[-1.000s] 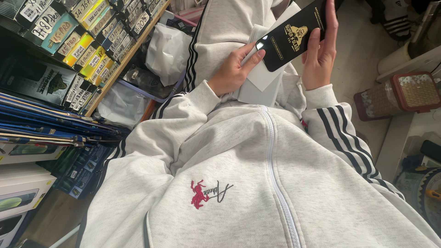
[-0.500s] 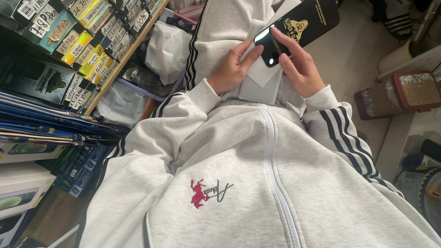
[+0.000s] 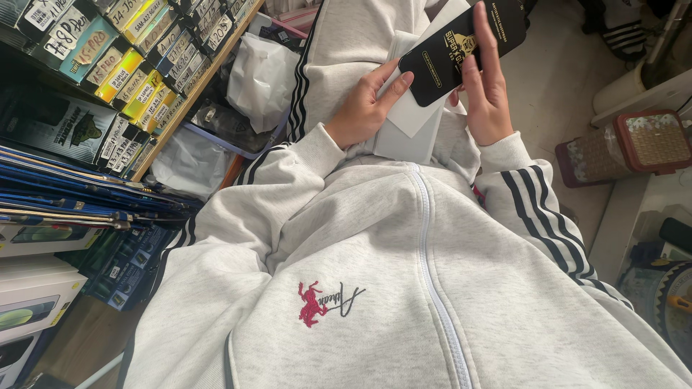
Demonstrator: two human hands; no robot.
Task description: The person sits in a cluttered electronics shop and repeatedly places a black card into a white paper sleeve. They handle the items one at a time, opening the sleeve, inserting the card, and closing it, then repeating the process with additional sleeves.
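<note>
A flat black packet with gold print (image 3: 461,52) is held up over my lap. My right hand (image 3: 486,94) grips its right side, fingers laid along the front. My left hand (image 3: 364,104) holds its lower left corner with the thumb and also rests on a white flat box or envelope (image 3: 407,126) lying on my lap beneath the packet. I wear a light grey zipped hoodie with dark striped sleeves and a small red emblem.
A wooden shelf (image 3: 184,101) at the left carries rows of coloured small packets. Crumpled white plastic bags (image 3: 259,75) lie under it. Stacked flat blue boxes (image 3: 79,198) sit at the left, a brown lidded container (image 3: 623,148) at the right.
The black packet dropped toward my lap half a second ago with my right hand over it, and now it is raised again and tilted, front facing me.
</note>
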